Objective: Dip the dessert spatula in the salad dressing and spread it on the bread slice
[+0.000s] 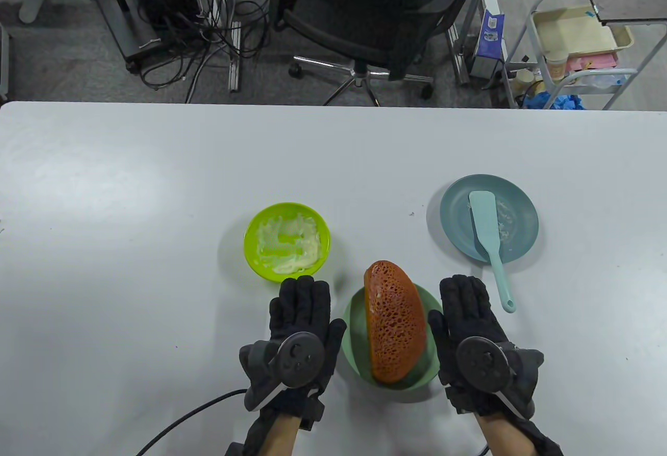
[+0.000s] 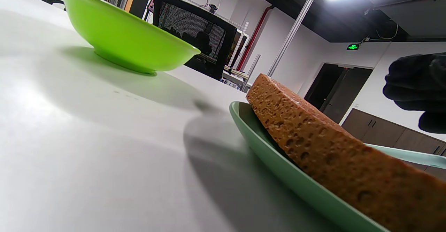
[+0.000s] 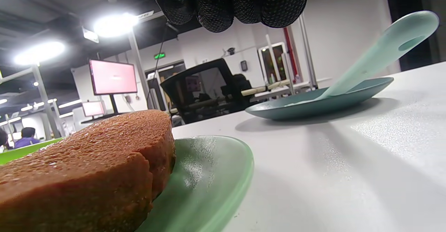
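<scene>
A brown porous bread slice (image 1: 394, 320) lies across a pale green plate (image 1: 353, 357) near the table's front edge; both also show in the left wrist view (image 2: 331, 145) and the right wrist view (image 3: 87, 162). A lime green bowl (image 1: 287, 241) holds whitish salad dressing (image 1: 289, 244). A light teal spatula (image 1: 490, 237) lies on a blue-grey plate (image 1: 521, 216), handle over the rim toward me. My left hand (image 1: 300, 315) rests flat on the table left of the bread, empty. My right hand (image 1: 469, 315) rests flat right of it, empty, just short of the spatula handle.
A black cable (image 1: 193, 414) runs over the table at the front left. An office chair (image 1: 375, 18) and a cart (image 1: 573, 49) stand beyond the far edge. The table (image 1: 130, 206) is bare white elsewhere.
</scene>
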Available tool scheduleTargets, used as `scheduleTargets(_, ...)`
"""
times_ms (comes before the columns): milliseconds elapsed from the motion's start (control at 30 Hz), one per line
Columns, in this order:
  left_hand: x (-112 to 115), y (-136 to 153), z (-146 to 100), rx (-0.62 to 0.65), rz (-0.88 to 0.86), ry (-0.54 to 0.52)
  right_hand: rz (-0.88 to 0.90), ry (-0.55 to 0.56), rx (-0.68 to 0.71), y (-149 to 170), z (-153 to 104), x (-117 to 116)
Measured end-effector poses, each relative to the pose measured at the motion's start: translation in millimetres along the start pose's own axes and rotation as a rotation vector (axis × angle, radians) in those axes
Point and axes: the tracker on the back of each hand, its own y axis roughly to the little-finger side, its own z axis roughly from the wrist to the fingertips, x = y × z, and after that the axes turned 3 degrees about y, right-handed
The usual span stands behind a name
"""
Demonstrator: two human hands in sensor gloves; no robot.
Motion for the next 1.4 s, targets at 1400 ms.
scheduleTargets(1400,1.2,-0.7,0.1,0.009,0.004,0.006,0.068,-0.042,-0.047,12.0,-4.1,0.0)
